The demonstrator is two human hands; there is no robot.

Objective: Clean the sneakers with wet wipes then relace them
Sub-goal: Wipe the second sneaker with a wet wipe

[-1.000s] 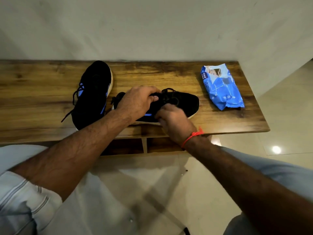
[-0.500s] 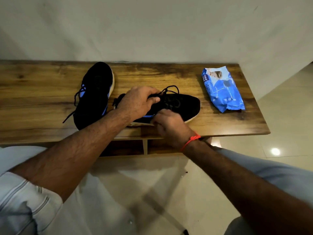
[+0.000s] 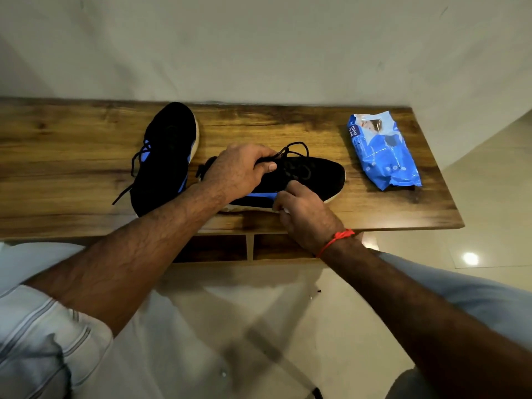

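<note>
Two black sneakers with blue accents lie on a wooden bench (image 3: 72, 156). The near sneaker (image 3: 313, 175) lies crosswise with its toe to the right. My left hand (image 3: 239, 171) grips its collar and upper from above. My right hand (image 3: 305, 214) is curled against its near side at the white sole, and a bit of white, a wet wipe (image 3: 285, 210), shows under the fingers. The second sneaker (image 3: 169, 151) lies to the left, toe toward the wall, its black laces loose. A blue wet-wipe pack (image 3: 383, 151) lies at the right end of the bench.
The bench stands against a pale wall (image 3: 259, 47), with open cubbies (image 3: 216, 249) under its front edge. Its right end (image 3: 457, 223) borders a glossy tiled floor (image 3: 475, 240). My knees in light trousers fill the lower corners.
My right hand has slid toward me from the sneaker's laces down to its side and sole. The left hand has kept its grip on the shoe.
</note>
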